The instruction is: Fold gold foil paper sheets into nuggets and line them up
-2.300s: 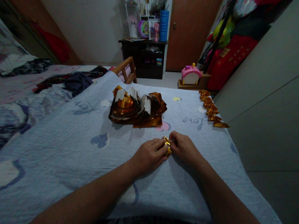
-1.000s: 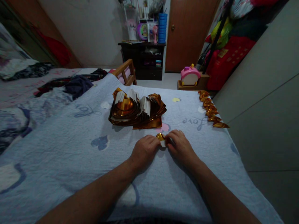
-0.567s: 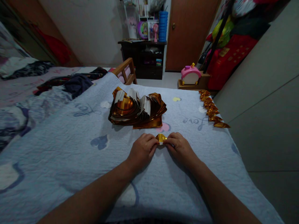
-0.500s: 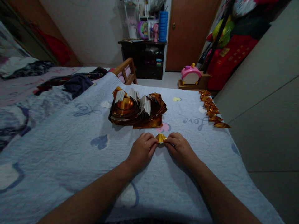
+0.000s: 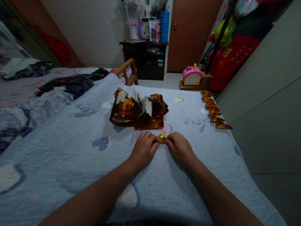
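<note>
A small folded piece of gold foil paper (image 5: 162, 138) is pinched between my two hands, just above the blue bedspread (image 5: 94, 175). My left hand (image 5: 145, 147) closes thumb and fingers on its left end. At its right end, my right hand (image 5: 180, 146) grips it the same way. The foil's middle bulges up between the fingertips, and both ends are hidden by them. Beyond my hands lies a thick, curled stack of gold foil paper (image 5: 150, 106) with pale backs showing, a flat sheet poking out under it.
Several folded gold foil pieces (image 5: 213, 110) lie in an overlapping row along the bed's right edge. Dark clothes (image 5: 80, 84) are heaped at the left. Past the far edge stand a wooden chair (image 5: 128, 72), a dark cabinet (image 5: 143, 59) and a pink toy case (image 5: 192, 75).
The foil has tipped and its middle now looks more rounded, with less of its lower edge showing. My hands have shifted only slightly, and both still hold it.
</note>
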